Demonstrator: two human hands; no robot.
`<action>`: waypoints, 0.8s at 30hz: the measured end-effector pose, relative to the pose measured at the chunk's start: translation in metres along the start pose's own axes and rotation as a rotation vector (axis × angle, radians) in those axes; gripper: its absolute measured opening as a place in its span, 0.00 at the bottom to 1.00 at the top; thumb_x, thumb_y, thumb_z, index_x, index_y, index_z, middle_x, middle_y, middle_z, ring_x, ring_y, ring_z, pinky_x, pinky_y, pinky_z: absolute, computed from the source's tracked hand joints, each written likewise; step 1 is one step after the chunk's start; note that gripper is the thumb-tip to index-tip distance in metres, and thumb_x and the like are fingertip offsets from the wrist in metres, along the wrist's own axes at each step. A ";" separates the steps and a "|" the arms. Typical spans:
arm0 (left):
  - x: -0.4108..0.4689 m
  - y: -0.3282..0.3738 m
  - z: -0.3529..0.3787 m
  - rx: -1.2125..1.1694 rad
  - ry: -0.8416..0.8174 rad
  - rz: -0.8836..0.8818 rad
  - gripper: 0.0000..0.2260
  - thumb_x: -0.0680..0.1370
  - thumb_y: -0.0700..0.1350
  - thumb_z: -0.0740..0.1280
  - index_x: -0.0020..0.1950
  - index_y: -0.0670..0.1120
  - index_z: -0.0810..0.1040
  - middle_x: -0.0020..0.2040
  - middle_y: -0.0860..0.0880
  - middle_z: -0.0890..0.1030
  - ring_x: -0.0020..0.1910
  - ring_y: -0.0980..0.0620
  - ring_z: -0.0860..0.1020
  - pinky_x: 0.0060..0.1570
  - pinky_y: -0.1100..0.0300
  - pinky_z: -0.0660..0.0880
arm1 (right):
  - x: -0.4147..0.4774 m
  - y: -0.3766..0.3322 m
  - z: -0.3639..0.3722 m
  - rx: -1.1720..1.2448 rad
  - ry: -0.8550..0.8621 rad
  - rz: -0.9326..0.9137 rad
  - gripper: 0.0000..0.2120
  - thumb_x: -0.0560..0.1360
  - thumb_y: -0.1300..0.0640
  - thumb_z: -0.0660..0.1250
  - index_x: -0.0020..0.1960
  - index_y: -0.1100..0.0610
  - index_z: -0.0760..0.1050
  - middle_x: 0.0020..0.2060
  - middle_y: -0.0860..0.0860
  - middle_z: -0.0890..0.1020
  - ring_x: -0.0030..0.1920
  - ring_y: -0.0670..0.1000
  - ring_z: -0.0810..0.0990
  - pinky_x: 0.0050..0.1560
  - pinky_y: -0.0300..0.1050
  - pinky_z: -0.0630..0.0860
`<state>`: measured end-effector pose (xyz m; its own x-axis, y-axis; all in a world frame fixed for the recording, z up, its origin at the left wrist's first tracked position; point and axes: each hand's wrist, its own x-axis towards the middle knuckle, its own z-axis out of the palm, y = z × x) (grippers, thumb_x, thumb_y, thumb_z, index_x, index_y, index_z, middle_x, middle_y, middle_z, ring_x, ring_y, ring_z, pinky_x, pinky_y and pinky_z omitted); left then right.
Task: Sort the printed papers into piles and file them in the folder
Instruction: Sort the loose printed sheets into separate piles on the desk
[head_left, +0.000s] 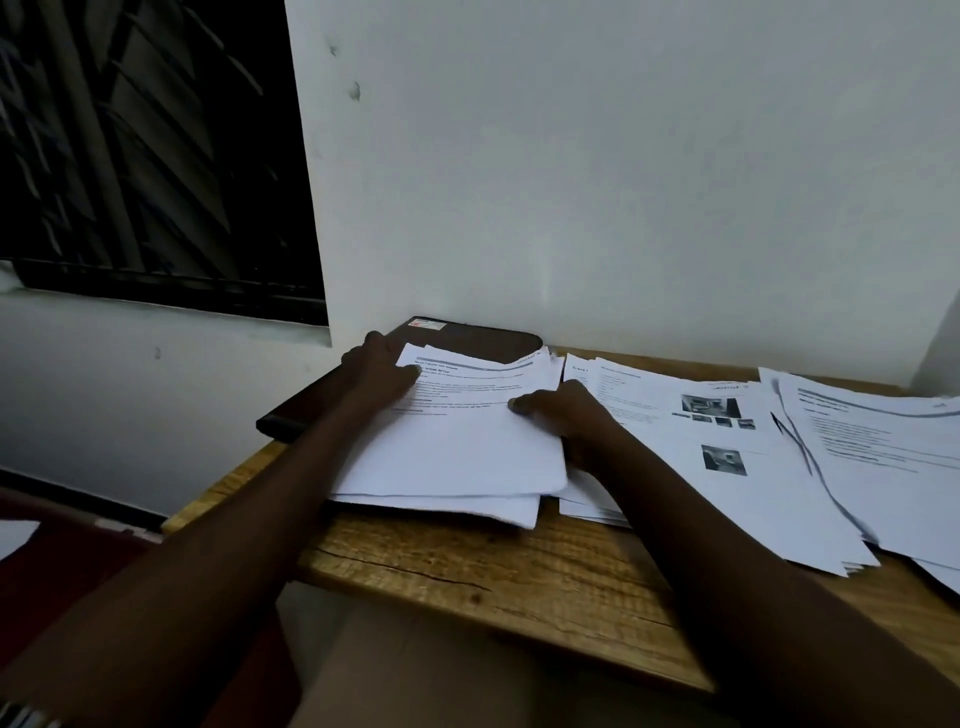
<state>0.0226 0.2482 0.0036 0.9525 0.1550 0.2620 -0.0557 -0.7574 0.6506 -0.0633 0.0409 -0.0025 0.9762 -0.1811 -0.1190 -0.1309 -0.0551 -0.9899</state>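
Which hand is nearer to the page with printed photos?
Right. The right hand lies at the left edge of the photo page; the left hand is farther left, at the far corner of the stack of papers.

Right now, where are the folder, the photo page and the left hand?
folder (483, 340): head view, bare dark cover.
photo page (717, 432): head view, white gap between pictures.
left hand (374, 369): head view, its back; holds paper stack (457, 441).

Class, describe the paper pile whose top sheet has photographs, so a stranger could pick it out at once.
Find the wooden table against the white wall, where three piles of printed papers lie side by side. Take the middle pile, just right of the right hand. Only its top sheet carries small dark photographs; the left pile and right pile show none.
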 end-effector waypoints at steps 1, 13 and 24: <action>-0.002 0.003 -0.003 -0.095 -0.015 -0.052 0.18 0.75 0.50 0.70 0.60 0.41 0.73 0.53 0.45 0.76 0.56 0.42 0.74 0.45 0.59 0.66 | -0.007 -0.005 -0.001 0.035 -0.012 -0.011 0.18 0.65 0.63 0.75 0.53 0.67 0.76 0.49 0.61 0.83 0.47 0.60 0.83 0.52 0.57 0.80; -0.028 0.082 -0.058 -1.208 -0.457 0.003 0.16 0.80 0.41 0.64 0.68 0.38 0.74 0.61 0.38 0.80 0.56 0.41 0.82 0.49 0.47 0.82 | -0.032 -0.081 -0.063 0.113 -0.061 -0.429 0.11 0.76 0.69 0.61 0.48 0.57 0.78 0.40 0.52 0.84 0.37 0.50 0.82 0.37 0.41 0.79; -0.081 0.205 -0.049 -1.172 -0.330 0.429 0.15 0.77 0.39 0.70 0.63 0.42 0.78 0.57 0.45 0.84 0.55 0.46 0.83 0.53 0.54 0.80 | -0.068 -0.121 -0.154 0.035 0.158 -0.740 0.14 0.78 0.65 0.62 0.58 0.50 0.75 0.55 0.52 0.83 0.55 0.55 0.82 0.57 0.52 0.79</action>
<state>-0.0805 0.1119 0.1509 0.8126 -0.2509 0.5261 -0.4417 0.3238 0.8367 -0.1405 -0.0910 0.1376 0.7704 -0.2480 0.5874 0.5571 -0.1863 -0.8093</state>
